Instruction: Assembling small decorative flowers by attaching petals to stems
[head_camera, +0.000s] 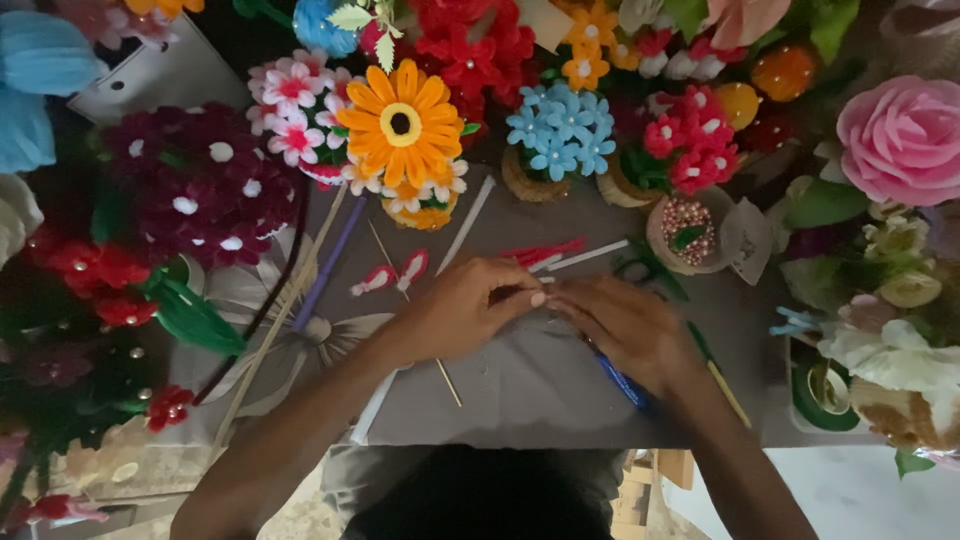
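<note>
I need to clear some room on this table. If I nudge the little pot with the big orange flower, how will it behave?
The orange flower pot probably tips easily: the bloom looks far wider than the small base beneath it. It is likely light, seemingly made of craft material. Neighbouring flowers, like the blue flower cluster, crowd it, so a push may shove them too.

Table (520, 390) grey. Big daisy (400, 122): orange petals, yellow ring, dark centre. Small flower cluster (560, 128) light blue. Rose (902, 138) pink. Bouquet (200, 185) dark maroon, white dots. Flowers (692, 142) red with white centres. Tape roll (825, 395) green. Stick (622, 382) under right hand (630, 330) blue. Petals (392, 274) red-and-white.
</note>
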